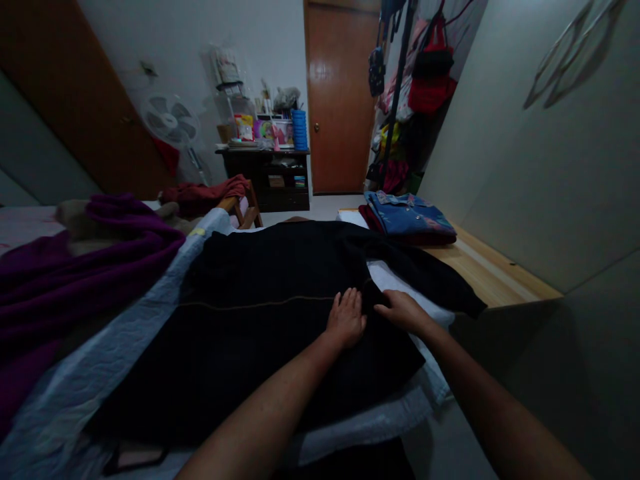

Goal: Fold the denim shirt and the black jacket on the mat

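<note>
A black long-sleeved garment (pixel 260 340) with a thin tan line across its middle lies spread over the light quilted bedding. One sleeve reaches out to the right. My left hand (pixel 346 319) rests flat on the cloth near its right side, fingers spread. Just to the right, my right hand (pixel 400 310) grips the garment's edge between thumb and fingers, lifting a small fold of it.
Folded blue and dark red clothes (pixel 413 215) lie on a wooden ledge (pixel 487 273) at the right. A purple blanket (pixel 115 260) covers the left side. Behind are a fan (pixel 171 120), a dark cabinet (pixel 265 177) and a door (pixel 343 100).
</note>
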Demonstrator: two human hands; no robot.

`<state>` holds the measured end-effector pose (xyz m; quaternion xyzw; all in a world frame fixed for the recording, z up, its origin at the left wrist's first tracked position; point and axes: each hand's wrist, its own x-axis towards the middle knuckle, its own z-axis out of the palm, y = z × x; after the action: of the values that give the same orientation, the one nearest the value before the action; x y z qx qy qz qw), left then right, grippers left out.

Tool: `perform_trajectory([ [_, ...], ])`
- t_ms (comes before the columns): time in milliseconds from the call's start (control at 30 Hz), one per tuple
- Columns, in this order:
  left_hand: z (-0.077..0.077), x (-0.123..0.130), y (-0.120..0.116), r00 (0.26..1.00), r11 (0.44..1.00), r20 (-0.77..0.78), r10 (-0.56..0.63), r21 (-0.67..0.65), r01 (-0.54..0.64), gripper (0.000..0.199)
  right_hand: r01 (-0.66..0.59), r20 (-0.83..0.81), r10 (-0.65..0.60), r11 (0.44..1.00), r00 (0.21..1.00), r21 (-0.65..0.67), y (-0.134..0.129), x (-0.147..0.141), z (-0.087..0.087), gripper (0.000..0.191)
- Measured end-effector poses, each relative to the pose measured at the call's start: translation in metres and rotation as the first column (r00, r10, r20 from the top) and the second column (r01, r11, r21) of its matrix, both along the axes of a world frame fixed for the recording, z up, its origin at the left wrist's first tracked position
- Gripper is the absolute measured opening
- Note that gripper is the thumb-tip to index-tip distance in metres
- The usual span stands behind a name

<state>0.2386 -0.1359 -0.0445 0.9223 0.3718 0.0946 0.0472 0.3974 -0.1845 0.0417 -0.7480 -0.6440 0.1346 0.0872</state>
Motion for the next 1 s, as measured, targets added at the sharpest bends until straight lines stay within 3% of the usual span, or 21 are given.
perform_trajectory([
  [133,0.001,-0.017,-0.014,0.998,0.998,-0.001,-0.061,0.002,0.061,0.060,-0.006,0.069,0.005,1.000,0.998,0.011,-0.006,-0.001,0.001,0.020],
  [300,0.004,-0.059,-0.043,0.988,0.987,-0.048,-0.150,-0.071,0.146,0.061,0.049,0.069,-0.049,0.999,0.996,0.011,-0.010,-0.002,0.003,0.017],
  [467,0.011,-0.096,-0.069,0.979,0.976,-0.071,-0.193,-0.119,0.184,0.061,0.054,0.022,-0.053,0.998,0.998,-0.037,-0.023,-0.001,0.007,0.038],
  [567,0.012,-0.101,-0.074,0.982,0.978,-0.061,-0.181,-0.116,0.173,0.060,0.056,0.001,-0.056,0.995,0.998,-0.079,-0.038,0.001,0.006,0.043],
  [700,0.012,-0.098,-0.075,0.984,0.980,-0.058,-0.170,-0.112,0.163,0.060,0.046,-0.034,-0.048,0.996,0.998,-0.072,-0.055,0.001,0.006,0.033],
  [900,0.014,-0.098,-0.076,0.986,0.982,-0.049,-0.160,-0.110,0.154,0.060,0.071,-0.058,-0.073,0.997,0.996,-0.023,-0.060,0.001,0.006,0.026],
  [1000,0.013,-0.102,-0.078,0.988,0.983,-0.051,-0.148,-0.119,0.141,0.060,0.097,-0.012,-0.098,0.993,0.995,-0.062,-0.065,-0.001,0.007,0.027],
])
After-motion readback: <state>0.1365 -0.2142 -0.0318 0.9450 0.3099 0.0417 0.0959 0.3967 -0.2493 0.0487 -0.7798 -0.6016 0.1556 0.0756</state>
